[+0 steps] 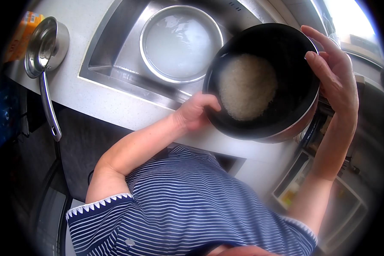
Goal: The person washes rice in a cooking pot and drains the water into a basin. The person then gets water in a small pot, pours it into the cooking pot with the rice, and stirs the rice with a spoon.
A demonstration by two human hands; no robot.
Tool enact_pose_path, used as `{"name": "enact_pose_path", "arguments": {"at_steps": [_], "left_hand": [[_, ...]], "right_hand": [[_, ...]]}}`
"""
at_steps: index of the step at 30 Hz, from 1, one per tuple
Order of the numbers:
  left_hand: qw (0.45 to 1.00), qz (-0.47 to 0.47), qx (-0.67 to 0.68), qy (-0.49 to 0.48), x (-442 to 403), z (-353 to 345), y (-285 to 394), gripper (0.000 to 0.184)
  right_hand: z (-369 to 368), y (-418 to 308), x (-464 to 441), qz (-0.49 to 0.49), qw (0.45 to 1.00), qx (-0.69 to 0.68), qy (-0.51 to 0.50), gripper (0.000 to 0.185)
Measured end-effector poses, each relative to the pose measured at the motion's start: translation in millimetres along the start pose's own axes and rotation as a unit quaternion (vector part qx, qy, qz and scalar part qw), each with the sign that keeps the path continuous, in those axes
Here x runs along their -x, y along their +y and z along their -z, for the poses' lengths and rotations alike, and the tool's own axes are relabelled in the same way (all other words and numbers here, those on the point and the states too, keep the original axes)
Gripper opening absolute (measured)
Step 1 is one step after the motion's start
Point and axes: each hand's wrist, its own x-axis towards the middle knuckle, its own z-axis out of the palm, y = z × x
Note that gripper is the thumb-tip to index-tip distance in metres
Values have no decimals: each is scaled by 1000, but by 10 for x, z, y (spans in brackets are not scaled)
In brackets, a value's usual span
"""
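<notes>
A dark-lined pot [292, 59] is tilted over the right side of the sink and the counter edge, with a mound of wet-looking white rice [247, 87] at its bottom. My left hand [196, 111] grips the near-left rim, thumb over the edge and the other fingers hidden beneath. At the far-right rim, my right hand [335, 70] is closed on the pot, its thumb on the edge. Just left of the pot, a round metal basin [145, 55] stands in the sink [119, 59], holding cloudy whitish water [179, 47].
On the counter [79, 47] at the left, a small steel saucepan [59, 47] has its handle sticking out past the edge. Behind it stands an orange package [23, 32]. An open drawer or shelf unit [320, 200] is at the lower right, and a window [350, 17] at the upper right.
</notes>
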Motion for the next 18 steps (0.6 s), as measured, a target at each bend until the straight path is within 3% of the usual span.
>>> {"name": "enact_pose_path", "arguments": {"at_steps": [4,7,13,16,18], "left_hand": [[1000,7,3,-1,-7,21,-16,35],[1000,4,-7,5,-11,56,-17,48],[1000,-2,-1,0,-3,11,-19,48],[1000,4,3,5,-8,-16,-30,37],[1000,8,0,8,-17,9,-41,44]], "right_hand": [[19,2,-9,3,1000,-5,-6,39],[24,-17,-20,1,1000,5,-10,39],[37,-22,-12,1,1000,-9,-19,38],[61,-25,-10,-5,1000,-16,-24,39],[50,-41,-4,-9,999,-25,-19,39]]}}
